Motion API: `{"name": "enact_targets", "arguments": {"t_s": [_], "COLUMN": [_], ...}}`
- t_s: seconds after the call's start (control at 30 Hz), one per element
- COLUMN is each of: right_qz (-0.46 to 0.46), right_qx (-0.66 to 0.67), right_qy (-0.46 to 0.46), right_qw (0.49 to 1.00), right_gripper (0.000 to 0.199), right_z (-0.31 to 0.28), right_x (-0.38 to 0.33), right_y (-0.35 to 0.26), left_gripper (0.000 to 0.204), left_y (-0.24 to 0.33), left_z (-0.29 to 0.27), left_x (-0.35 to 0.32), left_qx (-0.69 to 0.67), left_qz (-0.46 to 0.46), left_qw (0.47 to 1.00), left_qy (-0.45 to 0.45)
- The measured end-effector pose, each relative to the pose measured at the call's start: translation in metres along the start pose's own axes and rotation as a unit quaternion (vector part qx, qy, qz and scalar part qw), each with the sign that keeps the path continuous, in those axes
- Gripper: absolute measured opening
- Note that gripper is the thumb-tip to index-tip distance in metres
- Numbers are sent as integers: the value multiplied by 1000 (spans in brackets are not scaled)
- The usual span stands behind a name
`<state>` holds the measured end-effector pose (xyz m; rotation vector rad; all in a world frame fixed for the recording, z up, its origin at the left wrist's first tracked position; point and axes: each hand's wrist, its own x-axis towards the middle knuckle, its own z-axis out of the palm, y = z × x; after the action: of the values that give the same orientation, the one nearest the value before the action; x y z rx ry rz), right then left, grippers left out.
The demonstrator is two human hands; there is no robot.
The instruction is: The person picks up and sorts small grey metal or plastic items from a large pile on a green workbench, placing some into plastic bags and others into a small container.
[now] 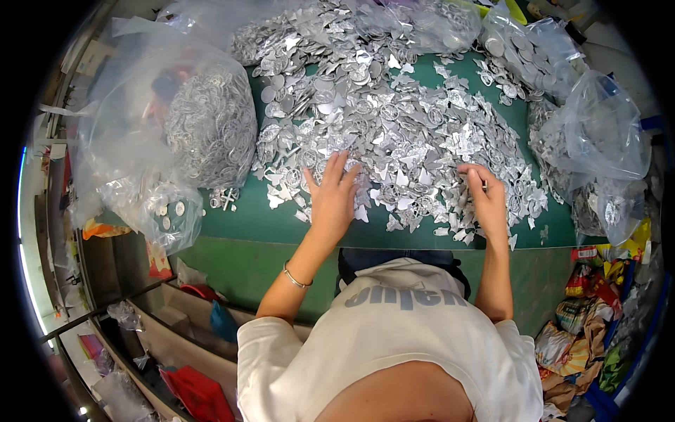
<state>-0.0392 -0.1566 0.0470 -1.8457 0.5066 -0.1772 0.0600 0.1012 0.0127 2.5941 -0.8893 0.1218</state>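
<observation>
A broad heap of small flat silver-coloured metal pieces (pixel 415 119) spreads over a green tabletop (pixel 260 225). Among them are round discs, crosses, rings and star-like shapes. My left hand (pixel 332 199) lies with its fingers spread on the near left part of the heap, touching pieces. A bracelet (pixel 295 278) circles that forearm. At the near right part of the heap, my right hand (pixel 488 199) has its fingers curled together in a pinch. Whatever may be between those fingertips is too small to make out.
Clear plastic bags of metal pieces stand left (pixel 211 126) and right (pixel 598 133); another bag (pixel 520 49) holds discs at the far right. Below left are a partitioned wooden shelf (pixel 176 330) and a red item (pixel 200 394). Colourful packaging (pixel 576 323) piles up on the lower right.
</observation>
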Motion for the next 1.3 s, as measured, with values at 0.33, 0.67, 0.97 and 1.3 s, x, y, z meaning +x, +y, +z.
{"name": "enact_targets", "arguments": {"t_s": [0.33,0.67,0.97,1.3], "right_qz": [-263,-233,-1,-129], "right_qx": [-208,-222,116,-319], "right_qy": [41,55,67,87], "right_qw": [941,945,991,935], "right_gripper": [32,19,14,15], "right_z": [31,31,-7,39], "right_x": [25,5,1,63], "right_y": [-10,11,11,-25], "left_gripper": [36,37,25,28], "left_y": [41,47,70,86], "left_z": [4,22,0,13], "left_x": [8,23,32,33], "left_qx": [-150,-104,-232,-746], "left_qz": [19,62,-3,-302], "left_qw": [988,993,963,574], "left_qy": [35,-4,139,-148]}}
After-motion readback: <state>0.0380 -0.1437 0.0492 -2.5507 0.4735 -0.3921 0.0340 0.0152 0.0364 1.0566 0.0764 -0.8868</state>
